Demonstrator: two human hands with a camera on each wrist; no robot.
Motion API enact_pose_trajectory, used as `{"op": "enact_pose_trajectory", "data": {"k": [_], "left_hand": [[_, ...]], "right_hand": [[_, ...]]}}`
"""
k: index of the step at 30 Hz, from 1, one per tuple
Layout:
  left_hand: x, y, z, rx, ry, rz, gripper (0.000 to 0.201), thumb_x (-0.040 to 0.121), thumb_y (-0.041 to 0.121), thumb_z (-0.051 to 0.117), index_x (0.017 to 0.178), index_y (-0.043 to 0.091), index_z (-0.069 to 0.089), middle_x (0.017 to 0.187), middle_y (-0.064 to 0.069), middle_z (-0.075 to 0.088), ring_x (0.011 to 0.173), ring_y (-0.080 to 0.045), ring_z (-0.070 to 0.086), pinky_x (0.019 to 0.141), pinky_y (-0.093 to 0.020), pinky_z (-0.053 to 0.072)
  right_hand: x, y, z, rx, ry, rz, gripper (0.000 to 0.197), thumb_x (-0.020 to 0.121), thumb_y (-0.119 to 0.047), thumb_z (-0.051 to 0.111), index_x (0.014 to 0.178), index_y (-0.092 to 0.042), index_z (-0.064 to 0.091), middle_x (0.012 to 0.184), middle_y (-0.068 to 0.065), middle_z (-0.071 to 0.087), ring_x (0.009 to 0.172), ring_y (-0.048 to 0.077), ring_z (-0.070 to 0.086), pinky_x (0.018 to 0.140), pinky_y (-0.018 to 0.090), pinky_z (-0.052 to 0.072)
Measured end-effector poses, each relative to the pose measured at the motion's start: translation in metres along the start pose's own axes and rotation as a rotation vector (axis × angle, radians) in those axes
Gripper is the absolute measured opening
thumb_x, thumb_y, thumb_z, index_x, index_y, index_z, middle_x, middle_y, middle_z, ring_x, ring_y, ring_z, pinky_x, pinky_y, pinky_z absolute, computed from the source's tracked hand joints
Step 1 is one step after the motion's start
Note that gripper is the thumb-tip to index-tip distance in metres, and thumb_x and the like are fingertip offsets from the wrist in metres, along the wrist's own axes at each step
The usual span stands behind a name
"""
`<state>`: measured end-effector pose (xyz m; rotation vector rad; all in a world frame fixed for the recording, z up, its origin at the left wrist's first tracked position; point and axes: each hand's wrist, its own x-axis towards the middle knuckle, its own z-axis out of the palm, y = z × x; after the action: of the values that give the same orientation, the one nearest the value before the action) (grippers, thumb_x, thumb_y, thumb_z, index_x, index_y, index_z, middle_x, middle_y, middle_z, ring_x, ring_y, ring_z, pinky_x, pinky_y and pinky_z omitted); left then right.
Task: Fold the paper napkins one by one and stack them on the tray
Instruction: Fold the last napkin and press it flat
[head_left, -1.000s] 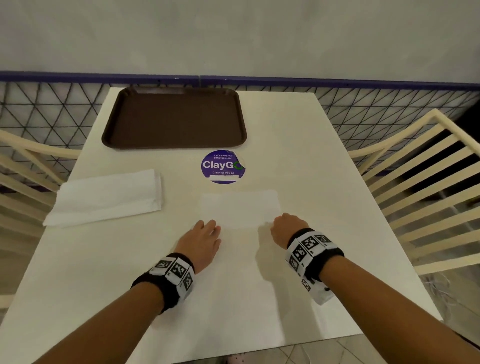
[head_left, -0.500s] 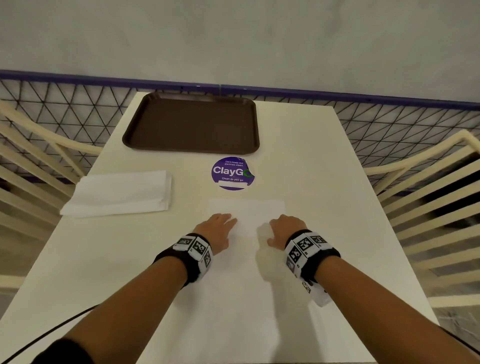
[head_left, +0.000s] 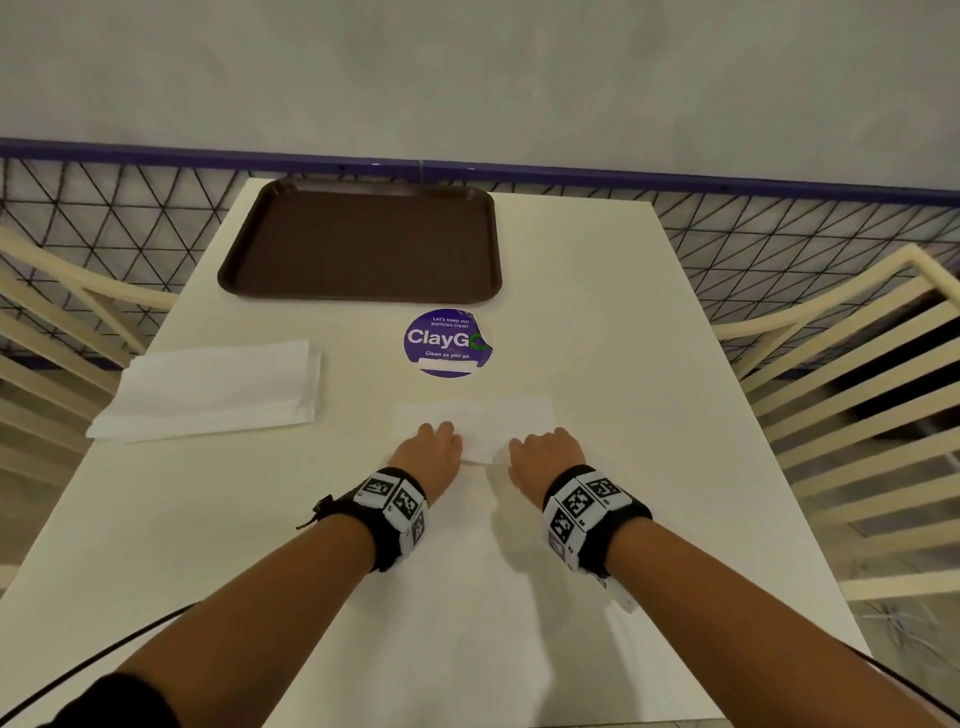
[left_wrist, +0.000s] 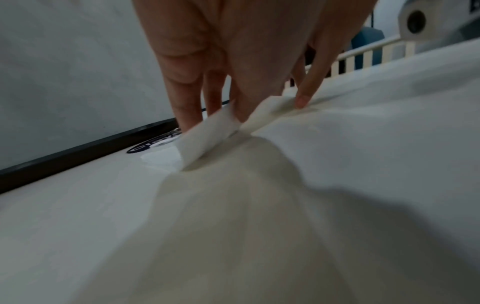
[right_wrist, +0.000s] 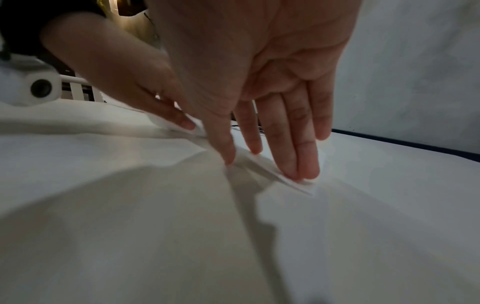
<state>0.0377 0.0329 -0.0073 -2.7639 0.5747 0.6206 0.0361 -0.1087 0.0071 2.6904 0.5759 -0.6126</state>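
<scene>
Both hands have slid forward along the napkin (head_left: 483, 423) since a second ago, and the strip of it showing beyond the fingers is shorter now. On the bench (head_left: 649, 364) the left hand (head_left: 428, 457) pinches the napkin's near left edge between thumb and fingers, and the left wrist view shows that edge lifted and curling over. The right hand (head_left: 545, 457) lies with fingers (right_wrist: 298, 148) straight, their tips pressing the near right corner flat while the thumb rests on the paper beside them. This napkin lies in the middle of the bench, just on the near side of the round purple sticker (head_left: 447, 343). A stack (head_left: 208, 389) of napkins sits to the left, well apart from the hands. Beyond the sticker, at the far edge of the bench, lies the brown tray (head_left: 358, 291). Pale slatted chairs (head_left: 857, 389) flank the bench on both sides.
</scene>
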Motion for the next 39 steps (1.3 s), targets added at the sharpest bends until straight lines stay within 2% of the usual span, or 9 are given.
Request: {"op": "enact_pose_trajectory", "data": {"k": [3, 11, 15, 23, 30, 33, 35, 37, 39], "left_hand": [[0.0, -0.013, 0.001, -0.014, 0.028, 0.06, 0.042, 0.098, 0.004, 0.028, 0.141, 0.006, 0.029, 0.134, -0.014, 0.04, 0.117, -0.03, 0.047, 0.091, -0.036, 0.043], [-0.021, -0.104, -0.029, -0.035, 0.24, -0.024, 0.045, 0.098, 0.006, 0.031, 0.142, 0.016, 0.033, 0.135, -0.008, 0.048, 0.12, -0.027, 0.05, 0.095, -0.036, 0.044], [-0.04, -0.172, -0.045, -0.028, 0.298, -0.116, 0.043, 0.102, 0.013, 0.029, 0.144, 0.023, 0.031, 0.136, -0.009, 0.049, 0.121, -0.028, 0.049, 0.098, -0.037, 0.042], [-0.086, -0.299, -0.029, 0.067, 0.325, -0.225, 0.042, 0.101, 0.013, 0.029, 0.142, 0.021, 0.034, 0.111, -0.01, 0.063, 0.101, -0.029, 0.061, 0.084, -0.037, 0.051], [-0.099, -0.343, 0.021, -0.005, 0.436, -0.177, 0.049, 0.094, 0.0, 0.041, 0.14, 0.015, 0.037, 0.129, -0.01, 0.056, 0.1, -0.029, 0.064, 0.076, -0.036, 0.055], [-0.098, -0.34, 0.051, 0.026, 0.478, -0.029, 0.052, 0.058, -0.004, 0.082, 0.108, 0.008, 0.069, 0.099, -0.011, 0.072, 0.07, -0.026, 0.071, 0.047, -0.033, 0.055], [-0.093, -0.336, 0.075, 0.019, 0.452, -0.023, 0.059, 0.033, 0.004, 0.093, 0.089, 0.011, 0.075, 0.083, -0.006, 0.074, 0.057, -0.019, 0.07, 0.039, -0.027, 0.051], [-0.088, -0.328, 0.086, -0.049, 0.32, 0.003, 0.058, 0.059, 0.004, 0.085, 0.114, 0.007, 0.066, 0.113, -0.014, 0.067, 0.087, -0.025, 0.07, 0.063, -0.032, 0.058], [-0.084, -0.32, 0.101, -0.066, 0.158, -0.013, 0.052, 0.095, 0.004, 0.045, 0.144, 0.011, 0.03, 0.151, -0.009, 0.03, 0.132, -0.023, 0.042, 0.103, -0.035, 0.043]], "right_hand": [[0.001, 0.005, 0.0, -0.03, -0.002, 0.009, 0.032, 0.097, -0.007, 0.033, 0.124, -0.009, 0.05, 0.126, 0.008, 0.055, 0.12, 0.026, 0.05, 0.102, 0.034, 0.032], [0.016, 0.011, -0.073, 0.16, 0.288, 0.083, 0.033, 0.094, -0.004, 0.035, 0.118, -0.011, 0.056, 0.115, 0.012, 0.063, 0.106, 0.03, 0.059, 0.085, 0.033, 0.045], [0.035, -0.015, -0.125, 0.256, 0.331, 0.059, 0.036, 0.1, -0.011, 0.032, 0.129, -0.018, 0.051, 0.12, 0.015, 0.058, 0.108, 0.033, 0.057, 0.089, 0.037, 0.046], [0.092, -0.113, -0.203, 0.305, 0.328, -0.018, 0.048, 0.099, -0.004, 0.028, 0.143, -0.024, 0.036, 0.138, 0.014, 0.047, 0.122, 0.033, 0.05, 0.096, 0.04, 0.044], [0.121, -0.167, -0.198, 0.305, 0.366, -0.011, 0.052, 0.096, 0.0, 0.029, 0.143, -0.021, 0.033, 0.147, 0.003, 0.039, 0.128, 0.027, 0.045, 0.1, 0.037, 0.041], [0.122, -0.181, -0.171, 0.336, 0.3, -0.009, 0.054, 0.097, 0.0, 0.027, 0.145, -0.025, 0.031, 0.153, -0.003, 0.029, 0.134, 0.022, 0.039, 0.106, 0.034, 0.035], [0.122, -0.189, -0.151, 0.338, 0.247, -0.023, 0.055, 0.097, 0.001, 0.026, 0.146, -0.025, 0.027, 0.154, -0.005, 0.026, 0.135, 0.02, 0.037, 0.107, 0.032, 0.034], [0.123, -0.196, -0.135, 0.327, 0.203, -0.038, 0.057, 0.097, 0.001, 0.026, 0.147, -0.025, 0.024, 0.154, -0.005, 0.025, 0.134, 0.019, 0.037, 0.106, 0.031, 0.034], [0.125, -0.2, -0.124, 0.334, 0.15, -0.041, 0.057, 0.097, 0.001, 0.025, 0.148, -0.024, 0.021, 0.155, -0.005, 0.02, 0.137, 0.017, 0.034, 0.108, 0.03, 0.031]]}}
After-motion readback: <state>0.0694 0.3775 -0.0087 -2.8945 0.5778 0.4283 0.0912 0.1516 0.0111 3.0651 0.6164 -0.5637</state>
